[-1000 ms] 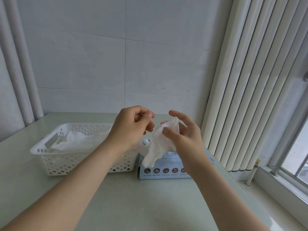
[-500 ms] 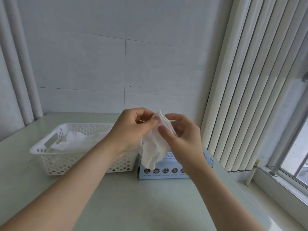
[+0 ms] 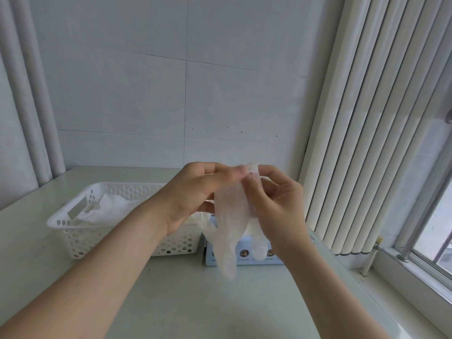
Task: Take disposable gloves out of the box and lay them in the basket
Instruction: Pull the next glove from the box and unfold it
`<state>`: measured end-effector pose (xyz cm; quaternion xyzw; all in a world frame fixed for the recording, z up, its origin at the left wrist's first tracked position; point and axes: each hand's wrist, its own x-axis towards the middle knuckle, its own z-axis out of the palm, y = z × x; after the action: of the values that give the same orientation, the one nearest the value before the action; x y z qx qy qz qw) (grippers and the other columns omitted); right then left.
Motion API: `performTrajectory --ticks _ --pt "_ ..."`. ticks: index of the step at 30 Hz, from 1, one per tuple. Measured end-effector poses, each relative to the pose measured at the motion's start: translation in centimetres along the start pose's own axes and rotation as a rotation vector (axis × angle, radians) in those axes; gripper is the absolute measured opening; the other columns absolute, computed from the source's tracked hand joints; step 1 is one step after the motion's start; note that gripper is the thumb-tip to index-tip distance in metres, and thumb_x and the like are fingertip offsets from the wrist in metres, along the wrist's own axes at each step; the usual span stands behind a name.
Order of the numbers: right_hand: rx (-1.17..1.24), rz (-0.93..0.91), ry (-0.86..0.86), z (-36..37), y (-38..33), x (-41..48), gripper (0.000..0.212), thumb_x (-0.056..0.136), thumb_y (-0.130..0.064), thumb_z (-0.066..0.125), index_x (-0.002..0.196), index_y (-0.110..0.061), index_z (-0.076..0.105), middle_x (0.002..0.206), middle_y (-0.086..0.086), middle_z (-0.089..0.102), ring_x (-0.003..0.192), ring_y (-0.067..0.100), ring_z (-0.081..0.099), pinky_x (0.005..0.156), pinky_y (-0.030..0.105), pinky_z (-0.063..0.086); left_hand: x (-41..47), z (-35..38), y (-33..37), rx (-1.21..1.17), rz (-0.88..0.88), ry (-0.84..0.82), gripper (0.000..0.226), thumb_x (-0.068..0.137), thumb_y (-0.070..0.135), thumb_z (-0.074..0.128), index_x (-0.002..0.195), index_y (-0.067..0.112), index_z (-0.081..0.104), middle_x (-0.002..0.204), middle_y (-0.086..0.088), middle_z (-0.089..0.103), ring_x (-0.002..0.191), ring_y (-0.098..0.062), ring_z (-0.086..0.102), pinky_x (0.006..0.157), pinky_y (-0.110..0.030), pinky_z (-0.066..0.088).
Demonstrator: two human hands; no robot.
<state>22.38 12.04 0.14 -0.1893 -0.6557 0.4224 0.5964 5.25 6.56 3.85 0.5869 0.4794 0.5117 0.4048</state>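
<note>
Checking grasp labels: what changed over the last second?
The left hand closed in and pinched the top of the glove next to the right hand, which already held it. The glove unfolded and hangs lower in front of the box. The basket and box stayed put.

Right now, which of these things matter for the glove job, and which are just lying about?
Part of the job: the glove pinched by the left hand and right hand; the blue box; the white basket; the gloves already in it.
Just there: the vertical blinds; the window; the wall pipes.
</note>
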Motion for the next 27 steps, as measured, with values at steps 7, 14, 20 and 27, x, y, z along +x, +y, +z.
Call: performTrajectory --ticks 7,14,20,27 --pt "-0.026 0.194 -0.095 -0.6 -0.1 0.1 0.029 0.094 -0.027 0.082 0.117 -0.025 0.063 0.091 0.024 0.077 0.086 0.05 0.073 0.074 0.061 0.06 0.1 -0.1 -0.4 0.043 0.02 0.019 0.028 0.093 0.038 0.076 0.105 0.013 0.08 0.109 -0.012 0.078 0.103 -0.026 0.076 0.092 -0.044 0.061" --pt "-0.085 0.428 -0.245 -1.9 1.2 0.6 0.017 0.09 -0.02 0.08 0.08 -0.007 0.074 0.081 0.016 0.073 0.071 0.031 0.064 0.064 0.036 0.049 1.3 -0.7 -1.1 0.129 0.141 0.407 0.025 0.102 0.038 0.067 0.091 0.021 0.079 0.086 -0.002 0.076 0.084 -0.018 0.071 0.08 -0.036 0.056" --pt "0.186 0.389 -0.173 -1.7 1.6 0.7 0.009 0.089 -0.017 0.071 0.083 -0.011 0.069 0.077 0.008 0.065 0.073 0.025 0.058 0.078 0.043 0.048 1.7 -1.8 -1.6 0.23 0.252 0.628 0.032 0.105 0.036 0.061 0.086 0.013 0.072 0.06 0.009 0.06 0.06 -0.008 0.056 0.067 -0.031 0.049" --pt "0.154 0.381 -0.035 -1.0 1.8 0.8 0.019 0.096 -0.014 0.074 0.108 0.0 0.069 0.093 0.018 0.074 0.08 0.033 0.07 0.07 0.043 0.059 1.4 -3.5 -1.0 0.3 0.31 0.723 0.032 0.104 0.036 0.062 0.08 0.017 0.07 0.059 0.0 0.06 0.055 -0.015 0.05 0.063 -0.03 0.044"
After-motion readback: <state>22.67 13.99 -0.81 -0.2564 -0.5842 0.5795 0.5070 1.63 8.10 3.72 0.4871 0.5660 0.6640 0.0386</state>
